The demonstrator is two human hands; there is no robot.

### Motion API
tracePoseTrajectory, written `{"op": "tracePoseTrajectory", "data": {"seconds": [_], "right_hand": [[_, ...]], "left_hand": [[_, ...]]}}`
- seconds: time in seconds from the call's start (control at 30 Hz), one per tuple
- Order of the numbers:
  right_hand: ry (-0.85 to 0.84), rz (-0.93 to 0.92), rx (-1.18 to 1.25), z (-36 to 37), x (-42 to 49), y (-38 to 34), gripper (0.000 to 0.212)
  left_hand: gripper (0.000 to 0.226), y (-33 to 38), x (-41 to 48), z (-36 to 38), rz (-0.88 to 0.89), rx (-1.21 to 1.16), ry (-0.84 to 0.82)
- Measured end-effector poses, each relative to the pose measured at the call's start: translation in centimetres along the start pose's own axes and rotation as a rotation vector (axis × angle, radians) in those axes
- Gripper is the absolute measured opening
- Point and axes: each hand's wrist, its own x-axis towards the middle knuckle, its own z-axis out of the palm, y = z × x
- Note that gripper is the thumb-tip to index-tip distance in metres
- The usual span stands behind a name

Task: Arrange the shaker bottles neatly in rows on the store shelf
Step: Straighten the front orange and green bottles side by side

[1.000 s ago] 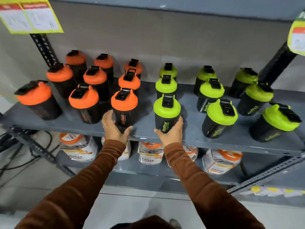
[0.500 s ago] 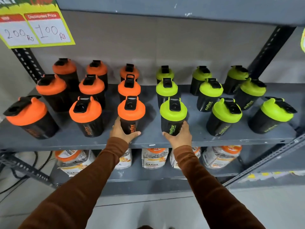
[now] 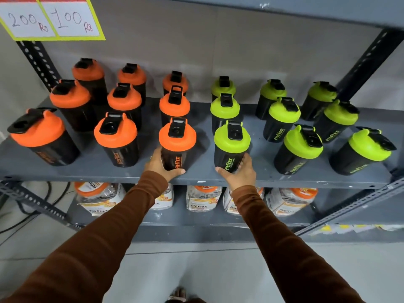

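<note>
Black shaker bottles stand in rows on the grey shelf (image 3: 196, 179): several with orange lids on the left half, several with green lids on the right half. My left hand (image 3: 160, 166) grips the base of the front orange-lidded bottle (image 3: 177, 143) near the shelf's middle. My right hand (image 3: 240, 172) grips the base of the front green-lidded bottle (image 3: 231, 145) beside it. Both bottles stand upright at the shelf's front edge, a gap between them.
A price sign (image 3: 50, 18) hangs at the upper left. Perforated black uprights (image 3: 39, 62) stand at both back corners. White tubs with orange lids (image 3: 203, 197) fill the lower shelf. An upper shelf (image 3: 284, 7) runs overhead. Cables lie on the floor at left.
The view has come closer to the shelf. Both hands wrapped tighter around the bases of the two front middle bottles, which now stand a bit nearer the front edge.
</note>
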Motion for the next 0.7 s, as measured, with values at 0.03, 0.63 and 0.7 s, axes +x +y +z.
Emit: {"op": "tracePoseTrajectory", "data": {"seconds": [0.03, 0.63, 0.7], "right_hand": [[-0.002, -0.004, -0.003, 0.0, 0.0, -0.02, 0.081], [-0.019, -0.01, 0.012, 0.29, 0.45, 0.69, 0.085], [-0.025, -0.008, 0.02, 0.27, 0.44, 0.66, 0.086]], "left_hand": [[0.09, 0.23, -0.13, -0.11, 0.0, -0.001, -0.011], [0.069, 0.38, -0.42, -0.75, 0.01, -0.074, -0.071], [0.067, 0.43, -0.44, -0.75, 0.016, -0.072, -0.077]]}}
